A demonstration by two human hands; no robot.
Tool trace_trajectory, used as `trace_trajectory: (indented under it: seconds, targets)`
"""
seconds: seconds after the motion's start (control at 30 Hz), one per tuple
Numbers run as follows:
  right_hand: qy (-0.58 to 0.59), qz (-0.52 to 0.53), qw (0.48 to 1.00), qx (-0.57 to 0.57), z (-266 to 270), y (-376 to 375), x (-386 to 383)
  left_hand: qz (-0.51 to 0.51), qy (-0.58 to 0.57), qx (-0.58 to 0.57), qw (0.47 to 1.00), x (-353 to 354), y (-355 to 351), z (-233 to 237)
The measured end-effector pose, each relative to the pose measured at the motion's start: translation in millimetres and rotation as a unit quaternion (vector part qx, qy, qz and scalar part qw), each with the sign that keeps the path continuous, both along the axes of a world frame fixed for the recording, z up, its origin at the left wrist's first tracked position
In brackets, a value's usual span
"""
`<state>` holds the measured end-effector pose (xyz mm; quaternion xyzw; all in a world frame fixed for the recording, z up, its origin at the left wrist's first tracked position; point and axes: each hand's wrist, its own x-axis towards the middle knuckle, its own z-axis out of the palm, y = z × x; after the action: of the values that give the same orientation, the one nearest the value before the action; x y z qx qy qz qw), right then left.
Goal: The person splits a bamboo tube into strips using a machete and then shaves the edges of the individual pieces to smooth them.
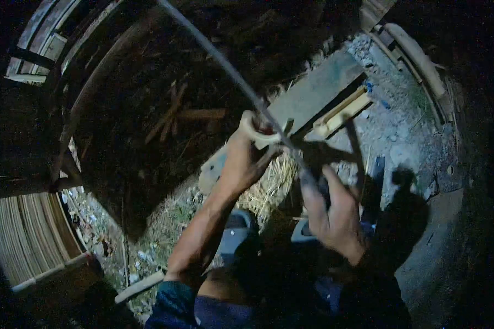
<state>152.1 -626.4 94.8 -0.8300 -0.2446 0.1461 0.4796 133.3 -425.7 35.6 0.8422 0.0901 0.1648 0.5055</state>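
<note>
My left hand [244, 159] is closed around a pale curved piece [258, 134], which looks like cut wood or bamboo. A long, thin grey bar [219, 57] slants from the top of the view down across this piece, overlapping it. Its lower end runs into my right hand [335, 214], whose fingers are wrapped round it. Motion blur and dim light hide whether the bar has a cutting edge. Below my hands lies a heap of pale straw or shavings [269, 189], close to my shoe [236, 233].
A wide plank [318, 88] lies beyond my hands, beside a pale yellow wooden piece [346, 114]. Thin sticks [200, 113] lie crossed on the dark ground. A slatted panel [30, 236] stands at the left, with a pale pole [140, 287] near it. Rubble [395, 131] covers the right side.
</note>
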Motion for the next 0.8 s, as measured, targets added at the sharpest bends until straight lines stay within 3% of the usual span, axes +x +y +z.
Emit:
trace_trajectory:
  seconds: [0.03, 0.07, 0.1, 0.13, 0.17, 0.23, 0.3, 0.37, 0.4, 0.47, 0.5, 0.53, 0.57, 0.6, 0.63, 0.67, 0.7, 0.73, 0.8]
  targets:
    - [0.013, 0.022, 1.0, -0.018, -12.8, 8.0, 15.8, -0.042, 0.028, -0.02, 0.999, 0.5, 11.7, -19.2]
    - [-0.066, -0.022, 0.996, -0.057, -36.0, 11.6, 17.9, -0.064, 0.015, 0.102, 0.993, -4.4, 26.1, -31.7]
    - [-0.043, -0.02, 0.997, -0.06, -33.9, 9.8, 22.5, -0.026, -0.097, 0.217, 0.971, -14.9, 57.3, -68.2]
    - [-0.013, -0.024, 0.998, -0.064, -34.2, 8.6, 24.9, 0.043, -0.112, 0.049, 0.992, -15.5, 59.9, -45.8]
    - [0.01, -0.013, 0.999, -0.032, -20.9, 11.9, 26.1, 0.111, -0.155, -0.015, 0.982, -9.9, 58.4, -10.3]
    - [0.008, 0.007, 1.0, -0.028, -16.2, 8.7, 19.9, 0.093, -0.215, 0.095, 0.968, 3.9, 73.3, 31.1]
    - [-0.068, 0.034, 0.997, 0.002, -9.7, 8.0, 16.6, -0.027, -0.302, 0.334, 0.893, 49.3, 97.1, 74.5]
    - [-0.056, 0.013, 0.998, -0.01, -3.3, 7.7, 18.4, -0.103, -0.236, 0.437, 0.862, 66.9, 92.7, 108.4]
    - [-0.052, -0.013, 0.998, -0.011, -0.4, 9.0, 20.3, -0.105, -0.231, 0.439, 0.862, 81.8, 96.3, 89.1]
    - [-0.027, -0.032, 0.998, -0.042, -51.5, 13.9, 35.0, -0.149, -0.044, 0.526, 0.836, 108.8, 107.0, 29.0]
    - [-0.023, -0.016, 0.996, -0.082, -62.5, 15.3, 40.0, -0.149, -0.051, 0.533, 0.831, 109.3, 109.3, 16.9]
    - [-0.022, -0.005, 0.992, -0.123, -74.4, 17.3, 48.3, -0.107, -0.039, 0.646, 0.755, 112.3, 111.4, 5.6]
    - [-0.046, -0.037, 0.997, -0.05, -87.2, 16.9, 49.3, -0.07, -0.025, 0.74, 0.669, 112.0, 105.3, -4.0]
    - [-0.034, -0.05, 0.996, -0.06, -85.3, 12.8, 46.4, -0.088, -0.028, 0.732, 0.675, 103.8, 87.2, 6.4]
    - [-0.019, -0.034, 0.996, -0.085, -78.5, 12.8, 48.2, -0.164, -0.012, 0.516, 0.841, 91.7, 68.4, 37.3]
    - [-0.017, -0.015, 0.994, -0.103, -74.3, 15.6, 56.8, -0.217, 0.001, 0.266, 0.939, 83.1, 57.9, 58.5]
    - [0.075, 0.008, 0.98, -0.186, -90.5, 12.3, 61.0, -0.207, 0.004, 0.339, 0.918, 72.3, 39.2, 59.3]
    - [0.072, 0.008, 0.979, -0.189, -93.8, 12.2, 65.8, -0.192, 0.004, 0.411, 0.891, 68.2, 23.5, 58.6]
    - [-0.057, -0.006, 0.986, -0.157, -96.1, 12.3, 70.8, -0.139, 0.0, 0.473, 0.87, 68.7, 24.3, 32.1]
